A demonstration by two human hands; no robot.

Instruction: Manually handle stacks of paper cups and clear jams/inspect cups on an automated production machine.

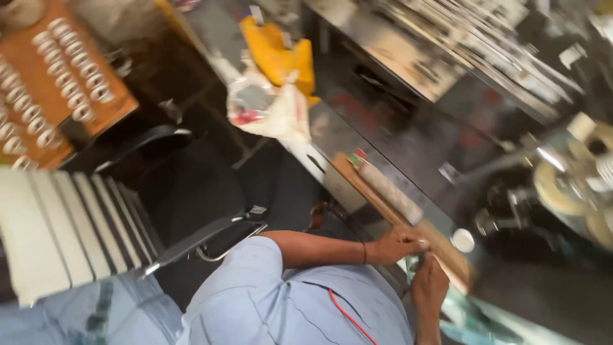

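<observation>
My left hand (399, 246), with a dark thread at its wrist, reaches across to the edge of a dark workbench (408, 137). Its curled fingers rest on the end of a long wooden strip (447, 252). Just below, my right hand (429, 284) is closed near it. A small pale piece (414, 263) sits between the two hands, too blurred to make out. A long pale roll (389, 188) lies along the wooden strip, and a white round cap (463, 239) sits beside it.
A black office chair (191, 191) stands left of my arm. A striped white-and-black panel (57, 227) and an orange tray of white rings (60, 76) lie further left. A yellow cloth (281, 54) and a plastic bag (268, 105) sit at the bench end. A machine with metal discs (571, 185) is at right.
</observation>
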